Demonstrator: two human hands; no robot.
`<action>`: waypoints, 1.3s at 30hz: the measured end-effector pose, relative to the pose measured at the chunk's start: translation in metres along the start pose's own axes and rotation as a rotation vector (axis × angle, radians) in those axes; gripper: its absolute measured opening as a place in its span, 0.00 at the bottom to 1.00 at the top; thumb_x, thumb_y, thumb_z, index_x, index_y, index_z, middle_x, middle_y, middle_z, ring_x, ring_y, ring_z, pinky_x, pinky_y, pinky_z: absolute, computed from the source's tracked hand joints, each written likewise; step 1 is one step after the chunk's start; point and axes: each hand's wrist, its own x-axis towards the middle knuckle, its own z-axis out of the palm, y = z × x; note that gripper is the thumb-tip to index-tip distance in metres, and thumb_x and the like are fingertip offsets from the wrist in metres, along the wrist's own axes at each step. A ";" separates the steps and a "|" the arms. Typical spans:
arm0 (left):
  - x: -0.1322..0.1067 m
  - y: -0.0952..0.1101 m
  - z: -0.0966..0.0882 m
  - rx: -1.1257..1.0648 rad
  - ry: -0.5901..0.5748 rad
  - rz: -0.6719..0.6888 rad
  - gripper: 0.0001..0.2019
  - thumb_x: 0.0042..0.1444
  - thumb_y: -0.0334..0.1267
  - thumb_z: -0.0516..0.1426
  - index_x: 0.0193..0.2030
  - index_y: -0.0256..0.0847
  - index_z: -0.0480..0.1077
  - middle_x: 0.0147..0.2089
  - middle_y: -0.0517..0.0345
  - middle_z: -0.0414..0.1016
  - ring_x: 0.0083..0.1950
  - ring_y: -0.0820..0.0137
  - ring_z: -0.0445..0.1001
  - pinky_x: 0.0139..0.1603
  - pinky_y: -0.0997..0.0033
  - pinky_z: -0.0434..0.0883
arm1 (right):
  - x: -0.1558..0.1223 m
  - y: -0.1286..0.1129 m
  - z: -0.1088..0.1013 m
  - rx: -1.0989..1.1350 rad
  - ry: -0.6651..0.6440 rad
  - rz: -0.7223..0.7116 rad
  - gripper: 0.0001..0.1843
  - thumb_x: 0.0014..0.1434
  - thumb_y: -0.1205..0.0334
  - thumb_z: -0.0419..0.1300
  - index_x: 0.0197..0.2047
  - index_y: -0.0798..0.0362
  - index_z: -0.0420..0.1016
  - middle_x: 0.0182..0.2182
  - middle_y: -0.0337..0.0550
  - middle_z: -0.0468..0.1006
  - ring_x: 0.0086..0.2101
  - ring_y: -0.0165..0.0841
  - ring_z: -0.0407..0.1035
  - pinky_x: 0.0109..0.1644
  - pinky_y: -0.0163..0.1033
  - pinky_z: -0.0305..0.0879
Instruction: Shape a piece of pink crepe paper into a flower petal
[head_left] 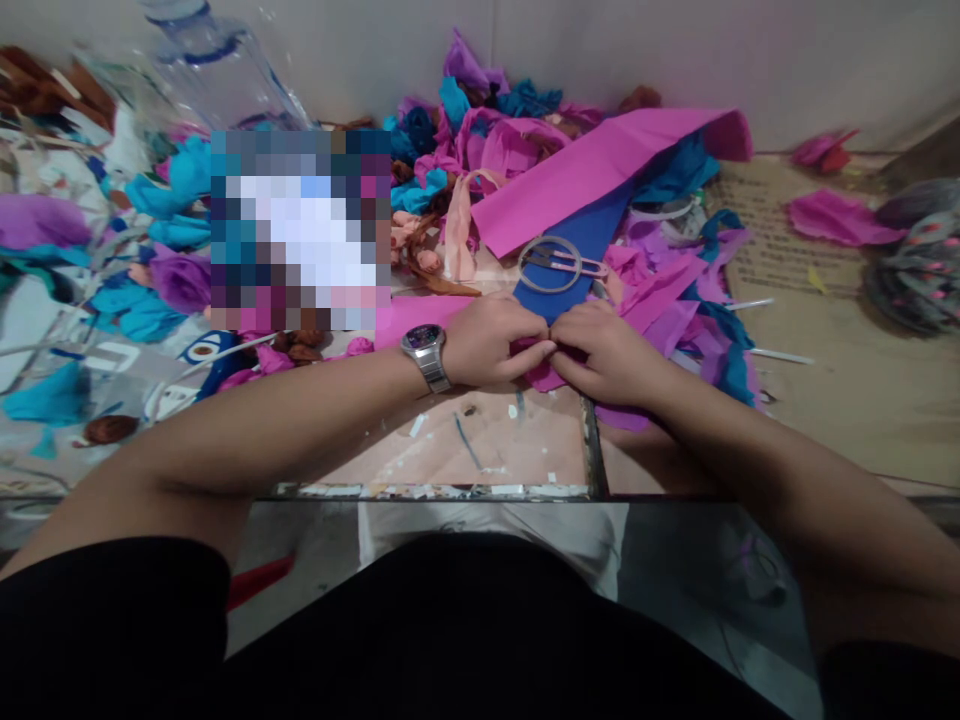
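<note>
"Two working parts, the bare left hand (495, 340) and the bare right hand (606, 350), nearly touch; what have they hold of?"

"A small, crumpled magenta-pink piece of thin paper (545, 378). Fingers are curled in on both sides, thumbs and forefingers pinched on it with hardly any gap."

"Which hand is nearer to it?"

"Neither, as far as I can see: it sits between the fingertips, one bit showing on the near side. I cannot tell its long axis, because the fingers cover most of it."

"And beyond them?"

"A flat dark-blue paper strip (546, 303) starts just at the fingertips and runs far and right. A grey oval loop (564, 266) rests on it. Farther off, a long bright-pink paper sheet (592, 180) slants across the strip, its right end farther away. Bare pale wooden table (420, 455) shows on the near side."
</note>
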 end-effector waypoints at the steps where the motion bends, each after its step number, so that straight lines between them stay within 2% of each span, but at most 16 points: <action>1: 0.000 0.000 0.000 0.002 -0.001 0.001 0.24 0.81 0.51 0.52 0.39 0.43 0.81 0.34 0.55 0.86 0.37 0.66 0.81 0.48 0.59 0.72 | 0.000 0.000 0.000 0.001 0.004 -0.005 0.15 0.79 0.57 0.56 0.39 0.51 0.75 0.36 0.46 0.79 0.41 0.39 0.67 0.52 0.48 0.54; 39: 0.000 0.000 0.001 -0.008 0.005 0.002 0.24 0.81 0.51 0.52 0.39 0.42 0.81 0.34 0.55 0.85 0.36 0.66 0.80 0.46 0.60 0.73 | -0.001 0.002 0.000 0.010 -0.012 0.004 0.15 0.79 0.55 0.56 0.40 0.51 0.76 0.38 0.47 0.80 0.41 0.39 0.67 0.53 0.48 0.55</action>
